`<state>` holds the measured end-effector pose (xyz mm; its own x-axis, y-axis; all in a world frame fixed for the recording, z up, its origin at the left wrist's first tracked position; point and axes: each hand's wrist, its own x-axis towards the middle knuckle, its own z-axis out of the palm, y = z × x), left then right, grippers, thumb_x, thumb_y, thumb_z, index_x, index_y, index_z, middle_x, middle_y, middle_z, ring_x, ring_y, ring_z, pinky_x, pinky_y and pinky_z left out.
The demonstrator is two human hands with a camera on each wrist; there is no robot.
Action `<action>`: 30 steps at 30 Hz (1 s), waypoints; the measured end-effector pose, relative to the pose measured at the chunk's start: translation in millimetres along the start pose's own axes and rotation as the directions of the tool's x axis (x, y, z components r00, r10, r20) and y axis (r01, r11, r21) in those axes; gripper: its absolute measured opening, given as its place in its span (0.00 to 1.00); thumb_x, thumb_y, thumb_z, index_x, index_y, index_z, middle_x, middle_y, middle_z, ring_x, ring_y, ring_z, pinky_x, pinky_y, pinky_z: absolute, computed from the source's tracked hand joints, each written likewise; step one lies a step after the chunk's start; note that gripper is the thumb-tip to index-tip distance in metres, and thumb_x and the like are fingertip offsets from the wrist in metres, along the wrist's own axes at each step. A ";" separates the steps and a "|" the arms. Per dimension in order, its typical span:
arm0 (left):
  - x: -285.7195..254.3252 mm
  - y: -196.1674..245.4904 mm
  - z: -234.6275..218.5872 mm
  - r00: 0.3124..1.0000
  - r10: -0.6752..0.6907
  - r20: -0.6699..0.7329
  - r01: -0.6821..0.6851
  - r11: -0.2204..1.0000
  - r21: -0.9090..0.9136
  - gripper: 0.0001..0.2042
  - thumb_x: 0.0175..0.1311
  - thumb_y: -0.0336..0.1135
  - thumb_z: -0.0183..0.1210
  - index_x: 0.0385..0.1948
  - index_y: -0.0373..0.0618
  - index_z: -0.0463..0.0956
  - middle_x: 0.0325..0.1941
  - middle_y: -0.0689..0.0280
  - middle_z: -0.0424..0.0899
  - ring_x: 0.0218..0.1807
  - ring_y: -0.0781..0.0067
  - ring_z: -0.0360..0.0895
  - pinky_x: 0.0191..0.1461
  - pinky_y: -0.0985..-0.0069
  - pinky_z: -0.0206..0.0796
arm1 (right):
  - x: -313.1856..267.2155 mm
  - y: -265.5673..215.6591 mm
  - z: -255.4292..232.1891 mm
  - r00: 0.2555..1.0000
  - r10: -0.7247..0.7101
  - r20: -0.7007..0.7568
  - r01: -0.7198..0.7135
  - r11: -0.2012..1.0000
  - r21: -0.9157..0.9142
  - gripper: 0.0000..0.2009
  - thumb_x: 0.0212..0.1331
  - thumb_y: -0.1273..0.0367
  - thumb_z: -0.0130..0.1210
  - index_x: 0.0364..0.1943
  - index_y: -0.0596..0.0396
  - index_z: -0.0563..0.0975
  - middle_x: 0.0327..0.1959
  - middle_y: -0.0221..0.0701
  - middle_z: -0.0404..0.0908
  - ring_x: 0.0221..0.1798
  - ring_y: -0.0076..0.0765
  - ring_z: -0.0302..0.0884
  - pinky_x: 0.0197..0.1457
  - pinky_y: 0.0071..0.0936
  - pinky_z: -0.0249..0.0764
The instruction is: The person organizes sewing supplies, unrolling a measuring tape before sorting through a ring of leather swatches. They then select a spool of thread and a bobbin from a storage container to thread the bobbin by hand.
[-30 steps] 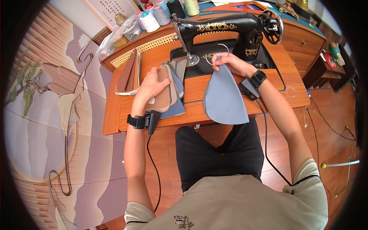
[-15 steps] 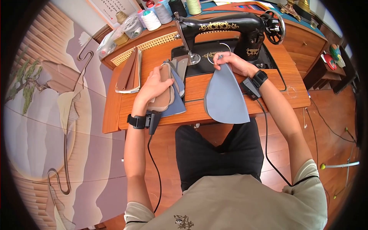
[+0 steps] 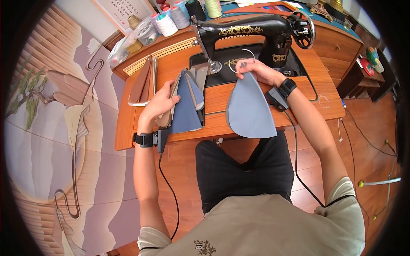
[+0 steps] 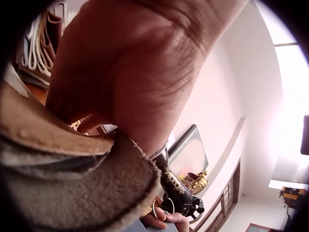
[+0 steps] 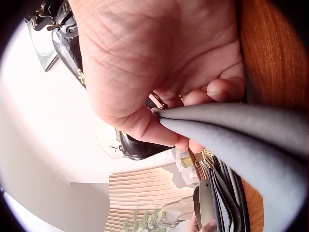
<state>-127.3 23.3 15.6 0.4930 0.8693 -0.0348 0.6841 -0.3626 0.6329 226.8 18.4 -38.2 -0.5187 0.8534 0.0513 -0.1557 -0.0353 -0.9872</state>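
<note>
My left hand (image 3: 159, 103) grips a bunch of tan and brown leather swatches (image 4: 96, 193) on the table's left side, tipped up on edge. In the left wrist view their fuzzy rounded edges fan out below the palm. Beside them lies a dark blue swatch (image 3: 184, 111), with smaller blue and grey swatches (image 3: 200, 81) to its right. My right hand (image 3: 262, 73) pinches the narrow top of light blue leather pieces (image 3: 252, 111), which hang over the table's front edge. A metal ring (image 3: 253, 54) loops up at that hand's fingertips.
A black sewing machine (image 3: 239, 32) stands behind both hands on the wooden table (image 3: 218, 121). More brown swatches (image 3: 145, 81) lie at far left. Thread spools (image 3: 166, 24) and plastic-wrapped items line the back shelf. Cables run down from both wrist cameras.
My left hand has drawn the tan swatches leftward and tipped them on edge, uncovering the dark blue swatch. The right hand still pinches the light blue leather in about the same place.
</note>
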 end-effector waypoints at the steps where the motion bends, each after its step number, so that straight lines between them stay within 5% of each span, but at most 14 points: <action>1: -1.7 -0.2 -0.3 0.999 -0.032 -0.013 0.032 0.999 0.043 0.27 0.58 0.31 0.53 0.60 0.31 0.59 0.54 0.43 0.74 0.57 0.54 0.72 0.61 0.69 0.60 | 0.6 0.8 -0.1 1.000 -0.003 0.007 0.003 1.000 0.014 0.04 0.59 0.69 0.49 0.31 0.51 0.74 0.26 0.24 0.74 0.34 0.19 0.69 0.40 0.17 0.68; 6: -9.1 10.6 -16.3 0.997 -0.057 -0.058 0.064 0.990 0.128 0.12 0.62 0.30 0.52 0.43 0.32 0.74 0.33 0.57 0.81 0.35 0.70 0.76 0.44 0.72 0.67 | 1.0 3.3 -0.5 1.000 -0.028 0.007 0.028 0.999 0.022 0.04 0.60 0.68 0.49 0.31 0.50 0.74 0.27 0.24 0.75 0.32 0.17 0.70 0.38 0.16 0.69; 7: -12.1 16.9 -20.5 0.997 -0.055 -0.057 0.062 0.990 0.130 0.12 0.62 0.30 0.52 0.43 0.32 0.74 0.33 0.57 0.81 0.35 0.70 0.76 0.44 0.72 0.67 | 1.2 3.1 -0.4 0.999 -0.031 0.013 0.031 0.999 0.023 0.04 0.60 0.68 0.49 0.31 0.50 0.74 0.27 0.24 0.75 0.33 0.17 0.70 0.38 0.17 0.69; 9: -16.3 21.0 -29.1 0.993 -0.067 -0.095 0.080 0.987 0.136 0.14 0.61 0.31 0.52 0.45 0.32 0.74 0.36 0.47 0.81 0.40 0.53 0.79 0.46 0.67 0.67 | 0.0 0.6 1.4 1.000 -0.027 0.010 0.027 1.000 0.012 0.04 0.60 0.68 0.49 0.31 0.50 0.74 0.27 0.24 0.75 0.33 0.18 0.70 0.39 0.17 0.69; 11: -17.5 12.1 -30.1 0.983 -0.003 -0.183 0.026 0.992 0.123 0.14 0.61 0.30 0.53 0.45 0.32 0.74 0.35 0.51 0.82 0.37 0.61 0.80 0.43 0.69 0.68 | -0.8 -0.1 1.5 1.000 -0.022 0.005 0.022 1.000 0.003 0.04 0.60 0.68 0.49 0.31 0.50 0.74 0.27 0.24 0.75 0.33 0.18 0.70 0.39 0.17 0.69; 15: -31.8 45.7 -42.2 0.985 -0.084 -0.149 0.053 0.979 -0.197 0.13 0.63 0.29 0.53 0.47 0.34 0.74 0.35 0.61 0.83 0.36 0.78 0.79 0.39 0.78 0.69 | -0.4 0.5 1.0 1.000 -0.010 -0.001 0.010 1.000 0.005 0.04 0.60 0.67 0.49 0.31 0.49 0.74 0.27 0.24 0.75 0.33 0.18 0.70 0.39 0.17 0.69; 17: -37.3 64.9 -40.9 0.983 0.026 -0.181 -0.121 0.835 -0.536 0.14 0.62 0.28 0.55 0.49 0.34 0.72 0.37 0.62 0.83 0.36 0.79 0.80 0.40 0.82 0.70 | -0.2 0.1 1.7 1.000 -0.005 0.001 0.005 1.000 0.004 0.04 0.60 0.67 0.49 0.31 0.49 0.74 0.27 0.24 0.75 0.33 0.18 0.70 0.39 0.17 0.68; 19: -36.1 74.3 -41.8 0.984 0.079 -0.162 -0.162 0.780 -0.604 0.18 0.60 0.26 0.56 0.53 0.33 0.70 0.41 0.61 0.82 0.39 0.78 0.80 0.44 0.81 0.72 | -0.7 -0.1 2.4 1.000 -0.022 0.009 0.022 0.999 0.040 0.03 0.60 0.69 0.50 0.31 0.51 0.74 0.26 0.24 0.74 0.33 0.19 0.70 0.41 0.17 0.68; 21: -28.9 87.8 -30.4 0.944 0.242 -0.223 -0.323 0.551 -0.770 0.22 0.58 0.24 0.57 0.56 0.33 0.67 0.46 0.58 0.81 0.44 0.75 0.80 0.49 0.79 0.72 | 0.1 0.5 1.1 1.000 -0.017 -0.001 0.017 0.999 0.040 0.03 0.59 0.69 0.49 0.31 0.52 0.73 0.27 0.24 0.74 0.34 0.19 0.69 0.41 0.18 0.67; 25: 20.8 97.6 15.7 0.916 0.391 -0.096 -0.242 0.344 -0.907 0.22 0.56 0.24 0.56 0.54 0.33 0.66 0.46 0.57 0.80 0.45 0.71 0.80 0.51 0.77 0.73 | 0.1 0.6 -0.9 0.998 -0.064 0.002 0.063 0.995 0.075 0.05 0.59 0.69 0.47 0.31 0.53 0.74 0.27 0.25 0.73 0.33 0.19 0.69 0.40 0.18 0.68; 30: 85.2 96.7 88.9 0.952 0.301 0.062 -0.074 0.422 -0.904 0.16 0.54 0.22 0.52 0.46 0.35 0.70 0.40 0.59 0.80 0.40 0.74 0.79 0.49 0.76 0.72 | -13.3 -10.7 15.3 0.916 0.134 -0.377 -0.055 0.975 0.214 0.19 0.67 0.59 0.43 0.50 0.59 0.72 0.46 0.37 0.78 0.47 0.30 0.79 0.50 0.27 0.78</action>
<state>28.7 32.4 5.1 0.7084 0.6973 0.1090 -0.2336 0.0859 0.9685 222.5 -0.5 -25.9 -0.1788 0.9735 -0.1423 -0.3032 -0.1922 -0.9333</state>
